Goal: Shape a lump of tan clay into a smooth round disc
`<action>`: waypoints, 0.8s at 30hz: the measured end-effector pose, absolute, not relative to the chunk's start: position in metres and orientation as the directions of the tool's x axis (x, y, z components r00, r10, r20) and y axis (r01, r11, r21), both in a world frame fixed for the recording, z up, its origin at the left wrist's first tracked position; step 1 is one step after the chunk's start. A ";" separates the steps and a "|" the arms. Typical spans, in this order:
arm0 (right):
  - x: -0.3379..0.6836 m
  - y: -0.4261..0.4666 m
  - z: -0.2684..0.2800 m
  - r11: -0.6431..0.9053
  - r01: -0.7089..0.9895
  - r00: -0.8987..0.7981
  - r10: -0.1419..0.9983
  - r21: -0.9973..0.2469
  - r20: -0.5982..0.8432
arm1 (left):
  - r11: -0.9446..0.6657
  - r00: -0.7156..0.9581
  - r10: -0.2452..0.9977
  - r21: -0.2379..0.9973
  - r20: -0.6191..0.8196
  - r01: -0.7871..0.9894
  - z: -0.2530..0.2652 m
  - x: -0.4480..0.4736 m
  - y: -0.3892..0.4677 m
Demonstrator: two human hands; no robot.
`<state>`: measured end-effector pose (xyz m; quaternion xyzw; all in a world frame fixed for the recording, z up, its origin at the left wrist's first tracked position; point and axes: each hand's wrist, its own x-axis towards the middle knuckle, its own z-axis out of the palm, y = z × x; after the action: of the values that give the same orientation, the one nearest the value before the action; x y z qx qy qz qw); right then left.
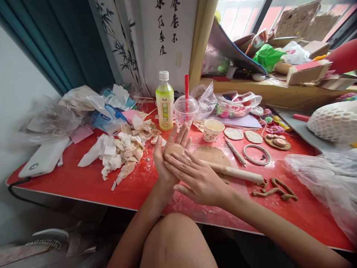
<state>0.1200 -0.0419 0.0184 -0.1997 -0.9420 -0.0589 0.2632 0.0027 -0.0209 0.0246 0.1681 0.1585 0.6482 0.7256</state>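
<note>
A rounded lump of tan clay (173, 150) lies on the upturned palm of my left hand (164, 169), whose fingers are stretched away from me. My right hand (199, 180) lies across it, with its fingers flat and touching the clay's near side. Beyond my hands, a flattened sheet of clay (212, 154) rests on clear plastic. A pale rolling pin (237, 172) lies over the sheet's near edge, its left end hidden behind my right hand. Several thin, bent clay strips (279, 190) are on the table to the right of the pin.
The red table (134, 195) holds crumpled tissues (122, 152), a green-tea bottle (164, 106), a lidded cup with a red straw (186, 111), a paper cup (212, 131), a clay tool (235, 152), a ring (257, 162) and a power bank (43, 160). Plastic bags (326, 178) lie at right.
</note>
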 end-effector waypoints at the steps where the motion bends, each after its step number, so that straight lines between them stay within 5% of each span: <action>1: 0.125 -0.043 0.016 0.915 0.404 -0.780 0.339 0.011 0.526 | 0.085 0.106 0.994 0.437 0.025 -0.895 0.025 0.002 -0.022; 7: 0.130 -0.027 0.017 0.851 0.516 -0.695 0.481 -0.096 0.535 | 0.080 0.166 0.973 0.444 0.158 -0.893 0.023 0.006 -0.025; 13: 0.115 -0.039 0.015 0.931 0.365 -0.785 0.315 -0.013 0.534 | 0.075 0.138 0.986 0.479 0.098 -0.875 0.023 0.005 -0.021; 21: 0.135 -0.024 0.020 0.883 0.448 -0.724 0.449 -0.138 0.523 | 0.110 0.206 0.963 0.442 0.175 -0.890 0.025 0.005 -0.026; 24: 0.121 -0.026 0.022 0.932 0.354 -0.762 0.337 -0.081 0.553 | 0.111 0.201 0.966 0.440 0.164 -0.891 0.027 0.005 -0.023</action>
<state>0.1210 -0.0264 0.0217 -0.1841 -0.9384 -0.0142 0.2920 0.0052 -0.0226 0.0270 0.2275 0.0818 0.6266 0.7409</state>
